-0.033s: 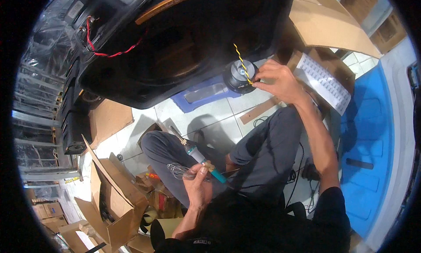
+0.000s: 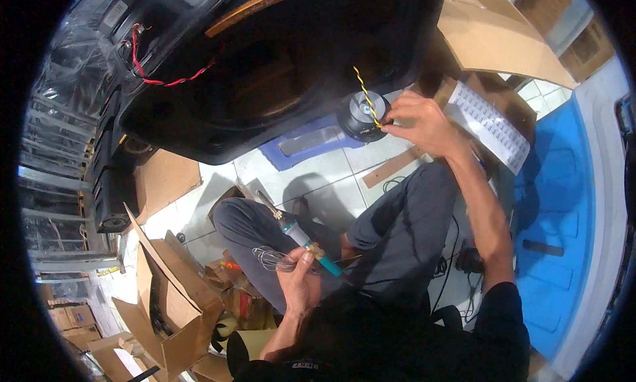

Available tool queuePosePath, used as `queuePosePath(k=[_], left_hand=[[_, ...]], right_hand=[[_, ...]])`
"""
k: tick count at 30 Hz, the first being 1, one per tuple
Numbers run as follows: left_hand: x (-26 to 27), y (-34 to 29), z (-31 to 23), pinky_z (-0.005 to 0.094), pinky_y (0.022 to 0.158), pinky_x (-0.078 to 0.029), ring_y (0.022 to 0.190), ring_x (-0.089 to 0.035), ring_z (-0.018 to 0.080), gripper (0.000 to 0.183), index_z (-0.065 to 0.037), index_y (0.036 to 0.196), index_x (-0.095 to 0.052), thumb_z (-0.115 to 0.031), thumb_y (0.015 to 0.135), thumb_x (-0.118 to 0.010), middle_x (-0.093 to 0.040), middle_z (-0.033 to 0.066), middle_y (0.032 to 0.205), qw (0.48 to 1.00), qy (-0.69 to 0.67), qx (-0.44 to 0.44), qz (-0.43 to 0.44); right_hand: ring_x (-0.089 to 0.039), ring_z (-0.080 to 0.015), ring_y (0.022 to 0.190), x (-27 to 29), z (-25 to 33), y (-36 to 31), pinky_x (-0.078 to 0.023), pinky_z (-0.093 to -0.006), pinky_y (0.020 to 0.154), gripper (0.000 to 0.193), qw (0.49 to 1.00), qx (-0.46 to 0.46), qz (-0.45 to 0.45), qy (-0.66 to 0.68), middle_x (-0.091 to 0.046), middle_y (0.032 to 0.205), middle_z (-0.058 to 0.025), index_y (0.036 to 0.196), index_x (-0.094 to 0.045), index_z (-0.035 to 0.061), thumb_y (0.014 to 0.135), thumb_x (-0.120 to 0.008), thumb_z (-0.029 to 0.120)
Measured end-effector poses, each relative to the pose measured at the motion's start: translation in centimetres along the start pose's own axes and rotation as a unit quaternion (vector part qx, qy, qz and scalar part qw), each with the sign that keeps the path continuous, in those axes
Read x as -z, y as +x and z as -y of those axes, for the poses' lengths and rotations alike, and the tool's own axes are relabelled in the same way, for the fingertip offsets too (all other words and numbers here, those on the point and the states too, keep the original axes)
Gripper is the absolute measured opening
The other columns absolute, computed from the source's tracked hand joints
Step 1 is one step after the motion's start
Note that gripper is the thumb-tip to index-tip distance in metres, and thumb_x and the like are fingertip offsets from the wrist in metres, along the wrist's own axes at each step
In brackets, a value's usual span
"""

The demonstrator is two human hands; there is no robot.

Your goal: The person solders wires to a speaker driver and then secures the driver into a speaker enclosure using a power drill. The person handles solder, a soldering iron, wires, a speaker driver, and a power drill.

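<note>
My left hand [image 2: 299,279] is closed round a soldering iron [image 2: 296,233] with a teal handle and a bare metal tip pointing away from me. A loose coil of thin silvery wire [image 2: 268,257] is held in the same hand. My right hand [image 2: 417,120] pinches the near end of a twisted yellow-and-black wire [image 2: 364,94] beside a round speaker driver [image 2: 363,127]. The driver shows its silver magnet upward and sits at the end of a blue plastic stool [image 2: 285,153]. Beyond it stands a large black speaker cabinet [image 2: 218,124].
A red-and-black twisted wire [image 2: 165,84] hangs from the cabinet. Open cardboard boxes [image 2: 165,289] stand at the lower left. A printed white sheet [image 2: 490,124] lies on a box at the right, beside a blue panel [image 2: 550,236]. Dark cables [image 2: 442,266] lie by my right leg.
</note>
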State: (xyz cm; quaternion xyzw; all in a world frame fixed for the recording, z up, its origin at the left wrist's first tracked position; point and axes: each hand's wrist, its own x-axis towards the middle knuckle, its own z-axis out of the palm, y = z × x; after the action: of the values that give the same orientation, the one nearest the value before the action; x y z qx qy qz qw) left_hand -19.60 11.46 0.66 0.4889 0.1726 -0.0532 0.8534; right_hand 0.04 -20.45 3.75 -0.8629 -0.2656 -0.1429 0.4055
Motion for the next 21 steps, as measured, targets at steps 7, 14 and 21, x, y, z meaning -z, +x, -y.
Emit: queuePosePath(k=[7,14,21], left_hand=[[0.0,0.7,-0.3,0.0408,0.088,-0.051,0.09,-0.067,0.025,0.022,0.004,0.102,-0.065,-0.014,0.09,-0.069,-0.069,0.0119,0.097,1.0,0.016,-0.004,0.003],[-0.1,0.7,-0.5,0.041,0.089,-0.051,0.09,-0.066,0.0242,0.02,0.003,0.102,-0.065,-0.013,0.09,-0.069,-0.069,0.0123,0.097,1.0,-0.005,-0.002,0.001],[-0.1,0.8,-0.4,0.042,0.089,-0.052,0.089,-0.067,0.0237,0.019,0.002,0.101,-0.066,-0.012,0.089,-0.07,-0.069,0.0125,0.097,1.0,0.002,0.0,-0.001]], right_hand=[[-0.061,-0.0253,0.075,0.3,-1.3,1.4,-0.05,-0.0353,0.077,0.015,0.997,0.068,0.023,-0.018,-0.068,0.079,-0.0122,0.082,-0.071,-0.0031,0.07,-0.077,0.003],[-0.062,-0.0261,0.074,0.1,-1.8,1.6,-0.05,-0.0359,0.072,0.016,0.995,0.092,0.026,0.007,-0.066,0.079,-0.0129,0.08,-0.068,-0.0033,0.066,-0.076,-0.004],[-0.062,-0.0255,0.075,0.2,-1.7,1.6,-0.05,-0.0352,0.07,0.017,0.994,0.104,0.028,0.009,-0.065,0.079,-0.0126,0.081,-0.068,-0.0035,0.066,-0.076,-0.005]])
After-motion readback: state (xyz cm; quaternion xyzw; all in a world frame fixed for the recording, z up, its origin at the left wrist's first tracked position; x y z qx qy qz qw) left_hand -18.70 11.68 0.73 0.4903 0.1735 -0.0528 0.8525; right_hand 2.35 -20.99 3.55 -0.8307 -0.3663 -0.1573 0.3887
